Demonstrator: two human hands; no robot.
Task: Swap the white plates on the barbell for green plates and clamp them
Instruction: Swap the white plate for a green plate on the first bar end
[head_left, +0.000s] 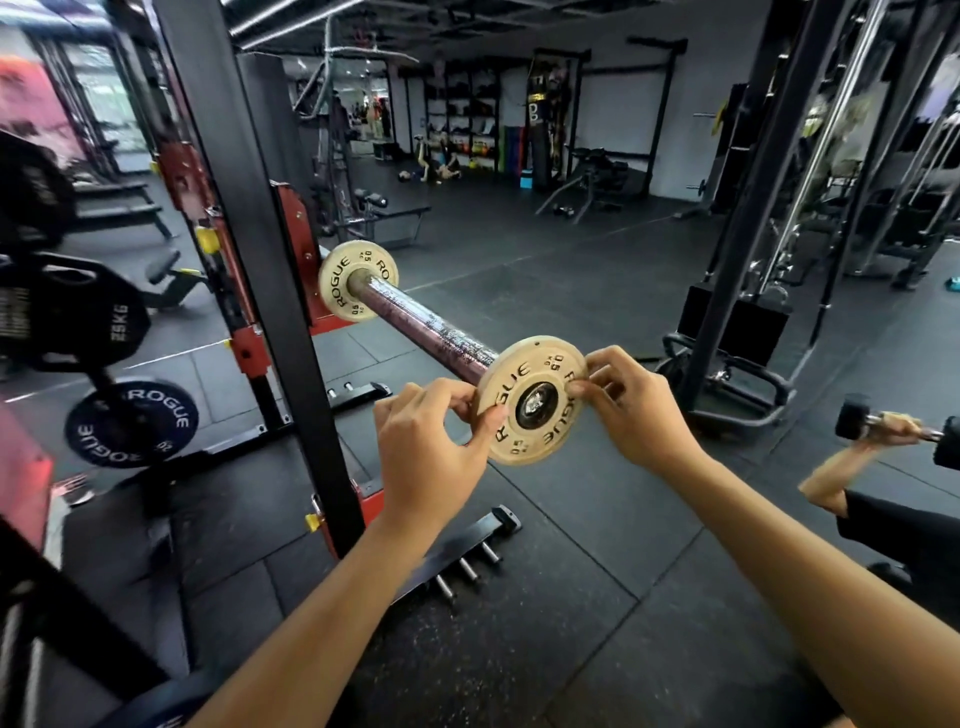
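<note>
The barbell sleeve (426, 322) points toward me from the black and red rack. Two small off-white ROGUE 0.5 plates sit on it. One white plate (358, 280) is far up the sleeve by the collar. The other white plate (532, 400) is at the sleeve's very tip. My left hand (431, 441) pinches its left rim with thumb and fingers. My right hand (634, 410) grips its right rim. No green plate or clamp is visible.
The black rack upright (260, 260) stands just left of the sleeve. Dark plates hang on storage pegs at left, a 25 kg one (93, 317) and a blue ROGUE one (132, 423). Another person's arm holds a dumbbell (893, 426) at right. A pegged bar (467, 551) lies on the rubber floor.
</note>
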